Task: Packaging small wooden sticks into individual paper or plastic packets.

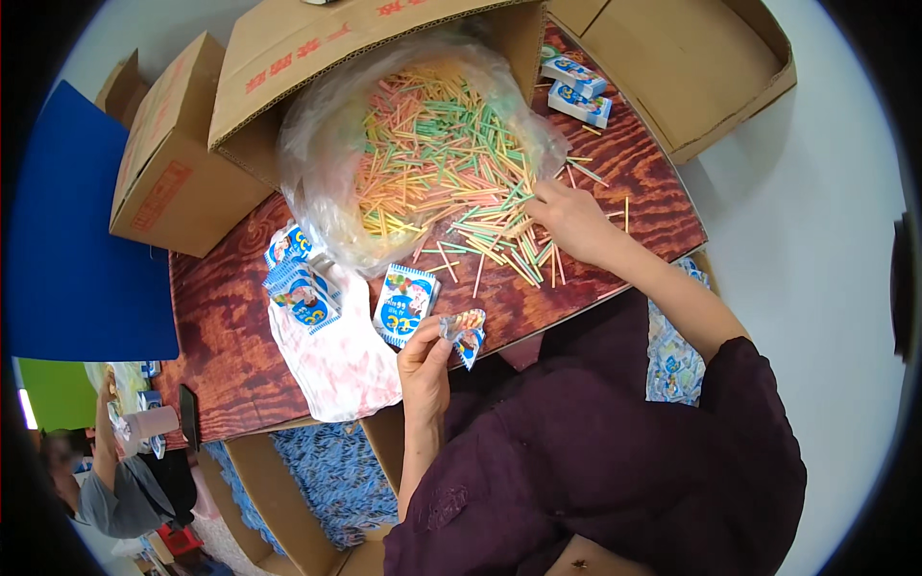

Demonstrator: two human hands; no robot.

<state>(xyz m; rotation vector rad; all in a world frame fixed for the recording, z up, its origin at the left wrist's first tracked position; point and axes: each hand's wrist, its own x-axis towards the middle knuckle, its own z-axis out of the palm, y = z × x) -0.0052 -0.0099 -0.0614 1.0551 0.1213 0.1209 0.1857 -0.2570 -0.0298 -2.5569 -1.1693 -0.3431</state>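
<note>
My left hand (pixel 423 370) is closed, with thumb and fingers pinching a small blue-and-white printed packet (pixel 468 336) over the table's near edge. Thin pastel sticks (pixel 437 144) in pink, yellow, green and orange fill a clear plastic bag (pixel 312 182) and spill from its mouth onto the table. At the right side of this spill, the fingers of my right hand (pixel 571 226) are curled together on some of the sticks; the fingertips are partly hidden. Next to my left hand lies a stack of flat blue-and-white packets (pixel 405 302).
More packets (pixel 305 293) rest on a pink-stained white cloth (pixel 336 370). Cardboard boxes (pixel 173 154) stand behind the reddish wood-grain table (pixel 230 374); another box (pixel 691 67) is at far right. Below, a carton holds many blue wrappers (pixel 327 475). Another person (pixel 134 494) sits at lower left.
</note>
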